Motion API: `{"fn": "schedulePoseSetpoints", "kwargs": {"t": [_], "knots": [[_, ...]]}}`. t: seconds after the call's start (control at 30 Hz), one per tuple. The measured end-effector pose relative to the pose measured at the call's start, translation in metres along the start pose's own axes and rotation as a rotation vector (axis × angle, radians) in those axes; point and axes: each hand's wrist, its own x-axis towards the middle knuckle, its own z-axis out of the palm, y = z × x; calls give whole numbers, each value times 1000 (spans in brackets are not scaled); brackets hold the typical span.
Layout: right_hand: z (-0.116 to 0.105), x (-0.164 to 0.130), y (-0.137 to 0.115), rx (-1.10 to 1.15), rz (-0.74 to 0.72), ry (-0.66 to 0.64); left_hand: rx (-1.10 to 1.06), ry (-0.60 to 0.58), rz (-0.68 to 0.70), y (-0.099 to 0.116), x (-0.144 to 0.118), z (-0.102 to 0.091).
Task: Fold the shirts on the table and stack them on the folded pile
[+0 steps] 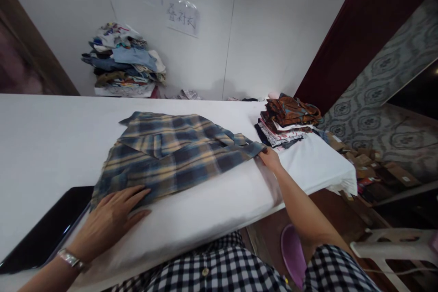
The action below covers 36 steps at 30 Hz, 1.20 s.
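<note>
A blue and yellow plaid shirt (171,153) lies partly folded on the white table (44,141). My left hand (111,219) presses flat on the shirt's near left corner, fingers spread. Over at the shirt's right end, my right hand (270,159) pinches the edge of the cloth near the table's front edge.
A stack of folded patterned clothes (287,121) sits at the table's right end. A tall heap of mixed garments (125,61) rests against the back wall. A black flat slab (44,232) lies at the near left. Cardboard boxes (372,169) and a white plastic chair (393,242) stand on the floor at right.
</note>
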Motion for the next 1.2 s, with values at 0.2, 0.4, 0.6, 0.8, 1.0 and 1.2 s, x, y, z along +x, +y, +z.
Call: {"fn": "schedulePoseSetpoints", "kwargs": {"t": [0.2,0.4,0.6,0.8,1.0,1.2], "knots": [[18,9,-10,173,-93,48,42,-1,-73,1,12,-10],[-24,0,2,308,-177,164,62,76,32,22,0,-26],[-57,-22,47,-233,-125,18,-5,-144,60,40,-11,-5],[-59,-41,30,-135,-530,255,24,-89,-44,29,8,-23],[12,-57,-41,-55,-766,-100,209,-44,-185,6,50,-23],[86,-48,-71,-301,-777,-344,173,-160,-294,3,48,-15]]}}
